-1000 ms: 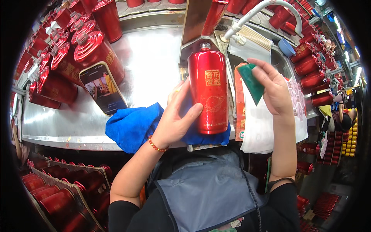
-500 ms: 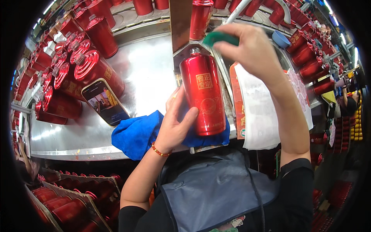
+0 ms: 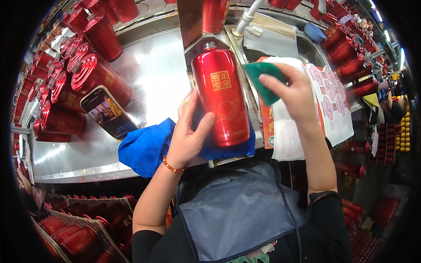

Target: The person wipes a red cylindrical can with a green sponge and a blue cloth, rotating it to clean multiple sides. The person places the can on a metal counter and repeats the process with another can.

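A glossy red bottle (image 3: 228, 98) with a gold square emblem and a bare clear neck is in front of me, neck pointing away. My left hand (image 3: 188, 133) is closed around its left side near the base, thumb across the front. Under the bottle's lower end lies a crumpled blue cloth (image 3: 147, 144). To the bottle's right, my right hand (image 3: 298, 90) pinches a green scouring pad (image 3: 263, 81), which is apart from the red surface. Below that hand are white label sheets (image 3: 287, 136).
A phone (image 3: 107, 111) leans against several red bottles (image 3: 96, 76) on the steel table (image 3: 153, 65). Beyond the bottle stands a brown upright board (image 3: 190, 26). A sink with a white pipe (image 3: 246, 19) and blue bowl (image 3: 315, 32) lies at far right. Printed pink sheets (image 3: 333, 96) lie at right.
My right hand with the green scouring pad has come down and toward me, from near the bottle's neck to its right side. My left hand stays on the bottle. The whole view has shifted slightly.
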